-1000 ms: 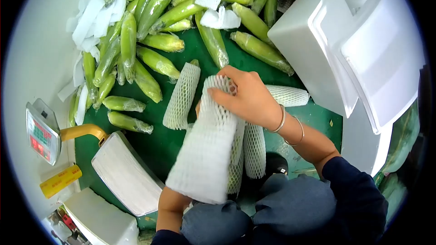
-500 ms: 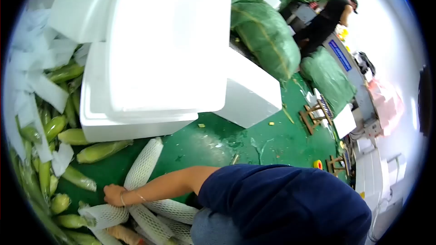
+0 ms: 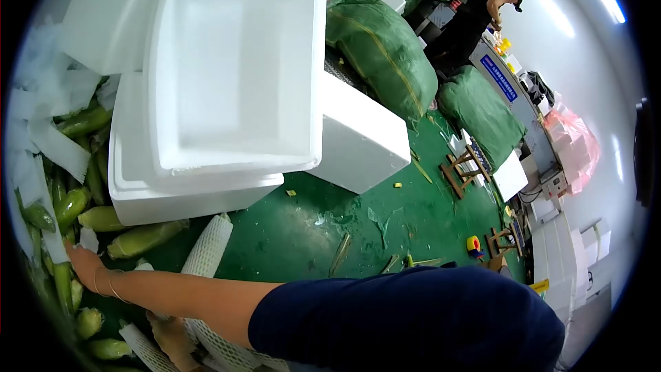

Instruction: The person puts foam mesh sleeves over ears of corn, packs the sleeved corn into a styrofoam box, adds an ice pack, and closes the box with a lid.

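My right hand (image 3: 87, 263), with a thin bracelet at the wrist, reaches into a pile of green-husked corn (image 3: 71, 208) at the left. Its fingers are stretched out beside a white strip (image 3: 49, 224) and hold nothing I can see. Lower down, partly behind my right forearm, is my left hand (image 3: 172, 341); its grip is hard to make out. It lies among ears of corn in white foam net sleeves, beside one netted ear (image 3: 146, 348). Another netted ear (image 3: 208, 246) lies on the floor above my forearm.
An open white foam box (image 3: 234, 76) sits on another foam box (image 3: 200, 203), with a third (image 3: 368, 138) alongside. Green sacks (image 3: 385, 52), a wooden stool (image 3: 465, 169) and a tape roll (image 3: 474, 244) are farther off. A person in dark clothes (image 3: 465, 31) stands at a counter.
My right hand has left the netted corn and moved left to the corn pile. My left hand shows more clearly. The camera view has shifted, and the distant person has turned slightly.
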The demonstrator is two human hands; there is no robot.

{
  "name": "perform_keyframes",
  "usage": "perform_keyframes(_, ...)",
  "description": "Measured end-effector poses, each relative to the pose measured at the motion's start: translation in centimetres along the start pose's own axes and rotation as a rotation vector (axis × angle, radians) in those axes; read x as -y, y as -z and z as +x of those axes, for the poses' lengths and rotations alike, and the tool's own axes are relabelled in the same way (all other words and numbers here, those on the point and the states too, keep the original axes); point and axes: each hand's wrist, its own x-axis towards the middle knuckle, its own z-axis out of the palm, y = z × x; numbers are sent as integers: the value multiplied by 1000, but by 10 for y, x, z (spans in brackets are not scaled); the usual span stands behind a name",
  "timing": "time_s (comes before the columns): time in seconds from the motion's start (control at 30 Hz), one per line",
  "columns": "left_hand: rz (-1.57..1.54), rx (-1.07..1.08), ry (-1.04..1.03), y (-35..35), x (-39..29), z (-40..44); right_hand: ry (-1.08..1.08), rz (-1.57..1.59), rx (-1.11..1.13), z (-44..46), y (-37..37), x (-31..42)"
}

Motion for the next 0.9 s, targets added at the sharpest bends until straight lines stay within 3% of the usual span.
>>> perform_keyframes(0.03,-94,72,35,9,1,-6,37,11,-176,8,-9,-6)
perform_keyframes(0.07,-190,141,59,15,-1,-6,37,7,-184,1,-1,-8)
perform_keyframes(0.1,-167,270,242,-14,40,24,264,16,-280,-19,18,-5)
perform_keyframes(0.13,-165,266,225,-10,55,9,494,22,-369,-40,37,-1)
perform_keyframes(0.17,-192,171,-6,-1,60,-13,671,57,-386,-60,60,-1)
perform_keyframes(0.2,-199,73,-237,8,65,-35,662,238,-187,-86,86,5)
perform_keyframes(0.23,-167,4,-311,11,64,-45,617,416,2,-114,116,12)
perform_keyframes(0.27,-158,-25,-305,13,55,-47,340,724,381,-142,139,20)
perform_keyframes(0.33,-229,-56,-260,15,42,-46,-19,1158,793,-168,144,10)
perform_keyframes(0.47,-571,-80,-187,14,36,-26,-65,1083,835,-168,108,-18)
perform_keyframes(0.53,-827,-132,-166,9,47,-7,-71,1044,625,-166,90,-22)
perform_keyframes(0.57,-961,-171,-145,8,60,0,-54,1087,636,-166,99,-22)
perform_keyframes(0.6,-1167,-201,-124,8,75,4,115,732,418,-156,89,-39)
perform_keyframes(0.7,-2057,-199,-128,20,112,-10,-73,752,392,-166,105,-38)
perform_keyframes(0.73,-2135,-220,-175,19,116,-14,-83,781,468,-169,109,-31)
perform_keyframes(0.77,-2104,-243,-215,16,115,-18,-101,908,573,-174,102,-29)
perform_keyframes(0.83,-1416,-353,-255,-3,129,-4,-117,1101,714,-189,91,-16)
perform_keyframes(0.9,-1131,-400,-342,-2,101,-13,-86,1075,622,-191,77,-15)
